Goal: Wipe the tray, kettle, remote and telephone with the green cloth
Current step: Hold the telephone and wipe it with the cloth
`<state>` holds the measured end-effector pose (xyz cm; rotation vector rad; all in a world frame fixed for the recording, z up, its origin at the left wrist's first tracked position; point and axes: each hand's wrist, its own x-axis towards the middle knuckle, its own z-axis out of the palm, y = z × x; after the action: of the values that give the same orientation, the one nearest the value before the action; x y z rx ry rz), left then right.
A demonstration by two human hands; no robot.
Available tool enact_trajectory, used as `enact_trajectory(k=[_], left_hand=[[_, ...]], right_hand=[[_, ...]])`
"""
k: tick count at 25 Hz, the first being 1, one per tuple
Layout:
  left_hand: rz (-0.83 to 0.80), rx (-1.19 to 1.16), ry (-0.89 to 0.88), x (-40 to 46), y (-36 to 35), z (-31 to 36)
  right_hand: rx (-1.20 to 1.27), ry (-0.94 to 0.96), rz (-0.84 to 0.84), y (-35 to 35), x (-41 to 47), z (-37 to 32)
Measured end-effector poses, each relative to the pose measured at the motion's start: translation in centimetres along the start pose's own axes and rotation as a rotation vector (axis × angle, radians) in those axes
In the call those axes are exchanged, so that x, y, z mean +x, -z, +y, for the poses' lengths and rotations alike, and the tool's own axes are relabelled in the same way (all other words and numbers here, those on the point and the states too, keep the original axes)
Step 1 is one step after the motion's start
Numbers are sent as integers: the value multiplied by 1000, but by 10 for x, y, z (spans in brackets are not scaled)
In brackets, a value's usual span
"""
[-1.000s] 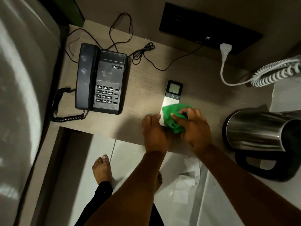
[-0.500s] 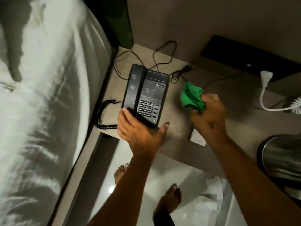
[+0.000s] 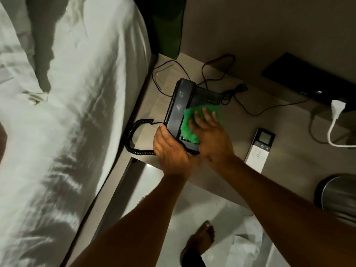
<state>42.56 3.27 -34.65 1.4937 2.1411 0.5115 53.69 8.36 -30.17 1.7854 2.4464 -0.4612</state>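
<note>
Head view, change: one second ago the green cloth (image 3: 194,122) was being rubbed on the remote (image 3: 259,150); half a second ago it was lifted clear while the left hand took hold of the telephone; now it lies flat on the telephone (image 3: 189,112).
Head view, meaning for task: the remote step appears finished; the telephone step appears to be just starting.
Right hand (image 3: 210,135): spread flat, fingers extended, pressing the green cloth onto the keypad face; a press with an open palm, not a pinch.
Left hand (image 3: 169,149): closed around the near left corner of the telephone, steadying the base on the desk (image 3: 289,170).
Telephone position: on the left part of the desk, near the bed (image 3: 67,112); handset seated in its cradle; coiled cord (image 3: 134,137) looping off the near left edge.
Remote position: flat on the desk, right of the telephone, apart from both hands, screen end away from the person.
Kettle (image 3: 339,195): steel body at the right edge of the frame, only partly in view; interior not visible, contents cannot be determined.
Tray: not identifiable in this view.
Other items: thin black cables behind the telephone; white plug (image 3: 337,107) at the dark wall panel (image 3: 308,81).
</note>
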Motion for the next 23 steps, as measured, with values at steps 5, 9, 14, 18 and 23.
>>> enact_trajectory(k=[5,9,14,18,23], left_hand=[[-34,-8,17,1,3,0],[-25,-7,22,2,0,-2],[-42,0,0,2,-2,-5],[-32,5,10,1,-2,-2],[-13,18,9,2,-3,-5]], right_hand=[[-90,93,-82,13,9,30],[63,-159,107,19,48,33],[87,87,-9,-4,-39,10],[-25,70,-18,10,-7,42],[158,-307,156,26,61,51]])
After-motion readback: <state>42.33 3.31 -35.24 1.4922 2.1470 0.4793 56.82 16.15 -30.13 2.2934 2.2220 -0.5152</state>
